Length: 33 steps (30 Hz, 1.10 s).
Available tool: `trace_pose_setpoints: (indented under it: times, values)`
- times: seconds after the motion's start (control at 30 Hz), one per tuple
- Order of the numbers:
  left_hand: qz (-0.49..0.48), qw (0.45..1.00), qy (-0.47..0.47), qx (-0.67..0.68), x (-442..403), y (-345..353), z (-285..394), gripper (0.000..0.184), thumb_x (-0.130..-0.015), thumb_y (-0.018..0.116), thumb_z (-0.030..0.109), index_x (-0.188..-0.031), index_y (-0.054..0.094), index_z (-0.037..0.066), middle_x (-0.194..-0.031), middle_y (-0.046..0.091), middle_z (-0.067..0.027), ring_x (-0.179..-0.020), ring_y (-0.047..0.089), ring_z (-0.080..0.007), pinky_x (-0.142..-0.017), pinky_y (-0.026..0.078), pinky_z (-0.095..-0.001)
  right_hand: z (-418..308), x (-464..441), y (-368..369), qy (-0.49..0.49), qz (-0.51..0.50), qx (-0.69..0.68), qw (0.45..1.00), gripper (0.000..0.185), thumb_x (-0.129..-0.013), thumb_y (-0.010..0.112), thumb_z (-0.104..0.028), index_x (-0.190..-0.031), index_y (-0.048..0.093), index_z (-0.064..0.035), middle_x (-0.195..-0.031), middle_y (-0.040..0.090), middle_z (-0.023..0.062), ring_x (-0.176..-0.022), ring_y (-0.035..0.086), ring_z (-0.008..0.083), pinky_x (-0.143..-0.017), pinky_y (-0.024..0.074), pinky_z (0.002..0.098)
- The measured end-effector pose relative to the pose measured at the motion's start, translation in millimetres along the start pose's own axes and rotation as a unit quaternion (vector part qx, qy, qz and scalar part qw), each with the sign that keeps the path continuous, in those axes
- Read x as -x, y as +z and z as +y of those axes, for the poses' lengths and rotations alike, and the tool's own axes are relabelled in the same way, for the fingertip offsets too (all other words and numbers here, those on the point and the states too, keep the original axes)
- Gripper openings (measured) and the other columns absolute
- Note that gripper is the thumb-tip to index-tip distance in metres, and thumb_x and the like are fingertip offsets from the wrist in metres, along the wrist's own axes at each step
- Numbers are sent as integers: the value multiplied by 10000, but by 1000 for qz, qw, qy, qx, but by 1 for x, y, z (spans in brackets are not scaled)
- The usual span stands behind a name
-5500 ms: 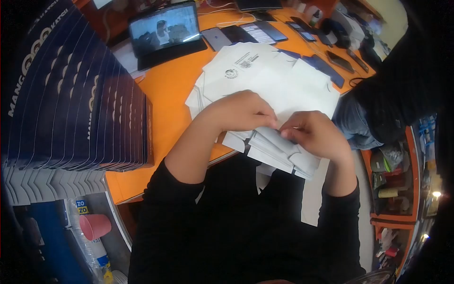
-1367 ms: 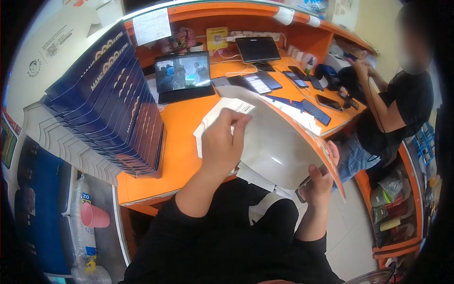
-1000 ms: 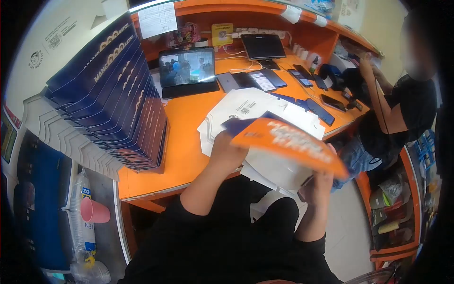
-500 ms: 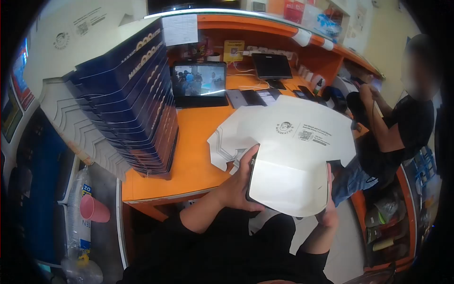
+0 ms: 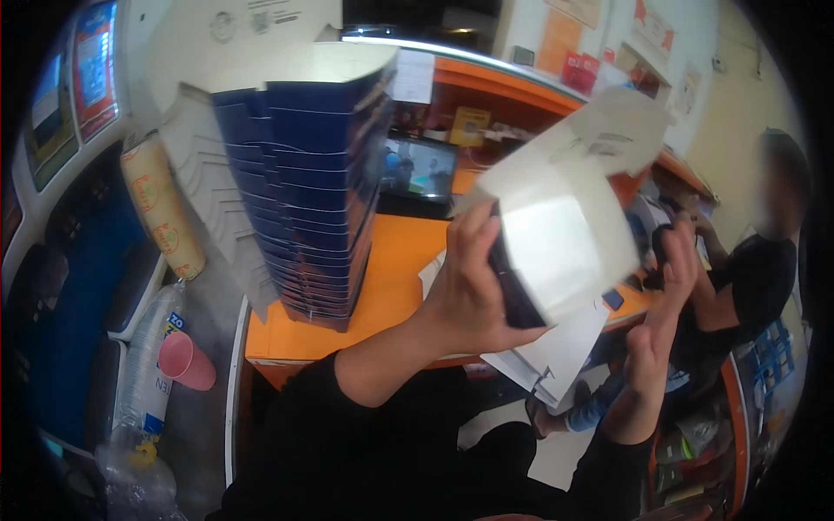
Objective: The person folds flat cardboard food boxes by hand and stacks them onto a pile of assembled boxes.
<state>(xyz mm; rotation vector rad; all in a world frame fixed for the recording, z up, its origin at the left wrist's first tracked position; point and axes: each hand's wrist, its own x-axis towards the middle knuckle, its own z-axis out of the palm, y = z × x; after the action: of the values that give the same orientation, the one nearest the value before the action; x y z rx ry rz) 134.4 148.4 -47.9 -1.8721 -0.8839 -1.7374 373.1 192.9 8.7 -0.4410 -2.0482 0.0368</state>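
Note:
My left hand (image 5: 476, 282) grips the near-left side of a cardboard food box (image 5: 565, 234), thumb below and fingers along its dark outer wall. The box is white inside, tilted, with its printed lid flap (image 5: 621, 130) raised toward the back. My right hand (image 5: 665, 304) is off to the right of the box with its fingers stretched out, holding nothing. Beneath the box, flat white cardboard pieces (image 5: 560, 352) lie at the counter's edge. To the left stands a tall stack of nested dark blue boxes (image 5: 300, 191), their white lids fanned out on the left.
The orange counter (image 5: 391, 260) carries a tablet (image 5: 419, 169) behind the stack. At left are a pink cup (image 5: 187, 362), a sleeve of clear plastic cups (image 5: 149, 373) and a wrapped yellowish roll (image 5: 162, 208). Another person (image 5: 751, 278) stands at the right.
The food box has tilted and risen, its lid swinging up and right. My right hand has left the box's right side and opened. The camera view has shifted, so the stack appears farther right.

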Motion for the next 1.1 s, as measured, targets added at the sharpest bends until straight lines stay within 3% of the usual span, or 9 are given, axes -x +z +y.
trace_pose_setpoints:
  times: [0.03,0.1,0.2,0.3,0.37,0.5,0.8,0.97,1.1]
  values:
    - [35,998,23,-46,-11,-1,3,1207,-619,892,389,-1434,75,38,-1406,249,-348,-1259,335,-491,-1029,286,-583,-15,-19,-3,-72,-50,96,992,996,-785,480,-810,-1407,455,-33,-1476,360,199,-1344,362,383,-1095,287,462]
    - [88,987,66,-118,-28,-4,1,1165,-638,875,443,-1426,117,40,-1425,235,-340,-1285,303,-475,-1023,280,-566,-72,-58,12,-153,-167,140,964,552,-836,661,-472,-1209,625,-66,-1150,600,159,-1173,522,365,-978,387,434]
    - [94,984,66,-136,-43,-34,-2,1132,-620,841,578,-1428,223,81,-1465,257,-272,-1306,304,-452,-1035,260,-546,-77,-94,30,-153,-173,48,972,321,-783,741,-92,-1089,656,-46,-859,663,125,-836,652,313,-773,484,368]
    - [148,914,129,-354,-62,-94,-2,555,-821,677,468,-1218,483,132,-1301,460,-135,-1270,396,-338,-1050,263,-494,-90,-157,20,-205,-102,-39,973,255,-871,713,-153,-1049,642,15,-819,672,138,-758,699,181,-647,531,306]
    - [179,830,153,-506,-75,-130,-9,275,-955,567,395,-1077,657,166,-1192,595,-44,-1246,457,-261,-1060,265,-460,-87,-211,13,-205,-74,-113,969,458,-859,699,-325,-1159,604,8,-938,678,125,-787,691,196,-706,542,292]
    - [72,849,101,-513,-91,-167,-13,194,-879,668,265,-994,659,109,-1021,632,-75,-1120,544,-281,-1004,322,-453,-124,-268,52,-197,-60,-196,959,590,-886,617,-500,-1188,621,6,-979,688,142,-788,660,241,-735,540,299]
    - [41,905,98,-412,-102,-175,-10,171,-793,736,75,-916,624,37,-886,607,-98,-831,576,-295,-742,433,-352,-191,-287,86,-220,-412,1,884,311,-900,624,-244,-1045,701,20,-939,708,213,-782,677,232,-711,527,309]
    - [46,913,119,-387,-103,-175,-17,146,-770,714,56,-888,628,71,-884,609,-74,-836,560,-283,-754,394,-371,-183,-273,100,-312,-373,-8,874,275,-854,664,-213,-942,704,45,-864,706,201,-771,681,236,-712,536,310]
    - [56,937,85,-334,-103,-175,-16,126,-734,707,4,-835,646,50,-868,633,-74,-826,580,-279,-757,404,-353,-179,-288,163,-368,-281,125,878,515,-876,603,-478,-1083,697,-16,-1018,693,210,-847,684,345,-748,555,378]
